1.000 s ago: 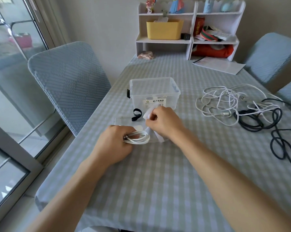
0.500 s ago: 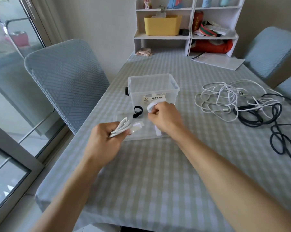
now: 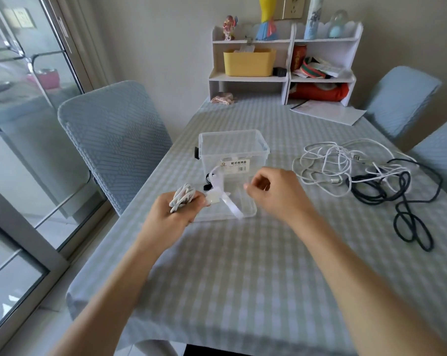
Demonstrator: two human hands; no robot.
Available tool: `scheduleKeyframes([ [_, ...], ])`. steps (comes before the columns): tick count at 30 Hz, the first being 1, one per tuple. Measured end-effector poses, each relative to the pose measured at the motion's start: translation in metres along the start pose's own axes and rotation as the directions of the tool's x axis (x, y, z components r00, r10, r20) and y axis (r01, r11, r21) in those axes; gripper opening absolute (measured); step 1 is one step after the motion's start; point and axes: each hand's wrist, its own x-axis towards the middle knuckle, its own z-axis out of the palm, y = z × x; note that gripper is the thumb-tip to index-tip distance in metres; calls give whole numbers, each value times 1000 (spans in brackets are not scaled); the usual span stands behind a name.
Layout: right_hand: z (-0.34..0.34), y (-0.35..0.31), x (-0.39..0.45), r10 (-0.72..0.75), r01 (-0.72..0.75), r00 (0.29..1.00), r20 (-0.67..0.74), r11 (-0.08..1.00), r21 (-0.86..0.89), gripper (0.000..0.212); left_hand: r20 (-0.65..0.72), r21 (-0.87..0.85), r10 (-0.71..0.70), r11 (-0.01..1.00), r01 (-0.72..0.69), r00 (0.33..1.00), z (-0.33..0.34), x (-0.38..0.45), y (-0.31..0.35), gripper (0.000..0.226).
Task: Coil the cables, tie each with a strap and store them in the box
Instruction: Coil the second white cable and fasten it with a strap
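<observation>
My left hand [image 3: 176,214] grips a coiled white cable [image 3: 182,197] above the table, just left of the clear box's lid [image 3: 245,210]. A white strap [image 3: 227,201] trails from the coil, up toward the box and down over the lid. My right hand [image 3: 271,192] hovers to the right of the strap with curled fingers; nothing shows between them. Behind both hands stands the clear plastic box [image 3: 234,152], without its lid. Loose white cables [image 3: 327,163] and a black cable [image 3: 409,204] lie tangled at the right.
A black strap [image 3: 207,186] lies at the box's left foot. Blue-covered chairs stand at the left [image 3: 114,140] and at the right [image 3: 402,98]. A white shelf unit [image 3: 284,78] and a paper sheet [image 3: 327,114] sit at the table's far end.
My left hand lifted the coil off the table and turned it upright. My right hand moved right, away from the strap, which now hangs loose.
</observation>
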Motion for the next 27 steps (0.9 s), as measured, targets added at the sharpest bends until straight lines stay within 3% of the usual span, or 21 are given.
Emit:
scheduleKeyframes([
  [2,-11,-6,-14,34,-49,997,68,972,231,24,37,111,125,985,-128,992,5,-2,-1,8],
  [4,-19,-12,-26,103,-185,970,220,902,391,29,89,254,302,915,-315,949,12,-4,0,15],
  [8,-36,2,-45,101,-260,923,372,875,409,24,316,451,474,687,-570,822,38,-8,11,21],
  [11,-44,17,-57,119,-259,933,340,877,405,14,442,527,542,487,-696,715,57,-9,18,21],
  [13,-49,26,-64,170,-289,938,302,864,413,14,497,529,531,441,-725,686,70,-11,20,24],
  [16,-59,43,-74,234,-298,951,205,874,384,13,542,462,485,511,-725,687,87,-19,23,36],
  [19,-68,63,-82,252,-273,962,106,911,310,17,513,418,451,612,-671,730,93,-24,25,41],
  [24,-84,81,-92,149,-147,988,-30,987,66,5,417,343,424,746,-571,804,106,-14,27,40],
  [27,-86,80,-97,73,-78,994,-78,995,-69,8,403,343,353,797,-497,845,115,-8,31,39],
])
